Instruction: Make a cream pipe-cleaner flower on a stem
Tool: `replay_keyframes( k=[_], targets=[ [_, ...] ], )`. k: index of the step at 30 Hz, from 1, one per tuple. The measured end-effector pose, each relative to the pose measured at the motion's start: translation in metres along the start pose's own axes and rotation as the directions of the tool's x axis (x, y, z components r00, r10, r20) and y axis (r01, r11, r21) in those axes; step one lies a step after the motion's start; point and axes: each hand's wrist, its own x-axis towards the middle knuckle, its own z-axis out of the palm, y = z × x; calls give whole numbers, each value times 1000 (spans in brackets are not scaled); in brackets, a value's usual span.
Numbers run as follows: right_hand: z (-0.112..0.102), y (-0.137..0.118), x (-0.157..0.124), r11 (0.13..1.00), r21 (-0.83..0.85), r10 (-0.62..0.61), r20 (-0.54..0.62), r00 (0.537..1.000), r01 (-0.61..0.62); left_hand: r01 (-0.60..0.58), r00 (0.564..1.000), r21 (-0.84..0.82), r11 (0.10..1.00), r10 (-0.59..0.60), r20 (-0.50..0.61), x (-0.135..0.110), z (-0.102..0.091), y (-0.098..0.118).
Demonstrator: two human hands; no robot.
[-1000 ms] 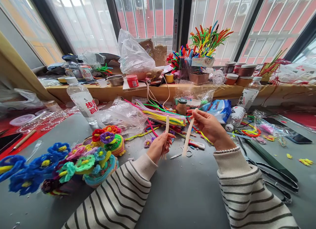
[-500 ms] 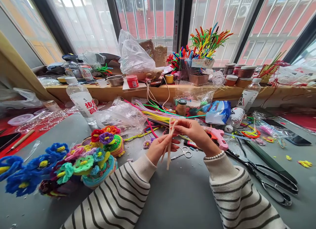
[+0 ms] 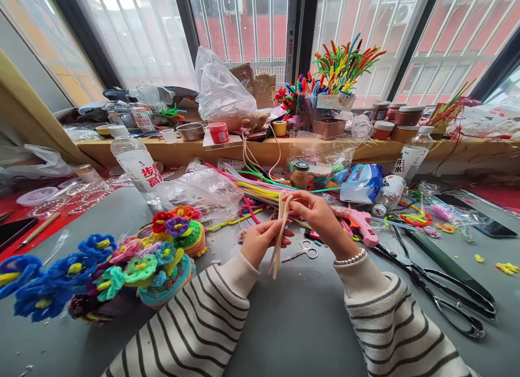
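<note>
My left hand [image 3: 260, 240] and my right hand [image 3: 319, 217] meet over the grey table [image 3: 300, 323], both closed on two cream pipe cleaners [image 3: 279, 241] held side by side. My right fingers pinch their upper ends; my left fingers grip them lower down. The lower ends hang free toward the table. Small silver scissors [image 3: 304, 251] lie just behind the pipe cleaners. A pink glue gun [image 3: 361, 223] lies to the right of my right hand.
Pipe-cleaner flowers [image 3: 122, 263] are piled at the left. Loose coloured pipe cleaners [image 3: 264, 190], a plastic bag [image 3: 199, 190] and a water bottle [image 3: 138, 168] lie behind. Large black shears [image 3: 447, 298] lie at the right. A cluttered wooden sill [image 3: 260, 149] runs along the back.
A second ago each hand held one pipe cleaner apart. My right hand moved left, bringing the two together, and both hands now grip the pair. The glue gun came into view.
</note>
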Motion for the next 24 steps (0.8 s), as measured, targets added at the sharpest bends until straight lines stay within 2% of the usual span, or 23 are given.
replay_keyframes(
  k=[7,11,13,16,20,24],
  targets=[
    [4,3,-3,989,145,0,-11,1000,1,-107,994,207,972,99,47,-3,0,-2],
    [7,6,-2,989,144,-2,-79,997,14,-192,981,229,954,186,48,-3,1,-4],
    [8,5,-1,996,88,-7,-82,997,14,-260,964,252,932,264,18,-2,1,-5],
    [11,3,-2,998,-62,-29,-66,997,25,-337,926,379,862,376,-30,-1,0,-7],
    [18,-2,-6,966,-258,-60,-89,994,35,-333,899,529,781,432,-72,-1,-2,-8],
    [23,-5,-8,911,-408,-111,-120,986,53,-332,879,576,747,466,-98,-2,-2,-7]
  ],
)
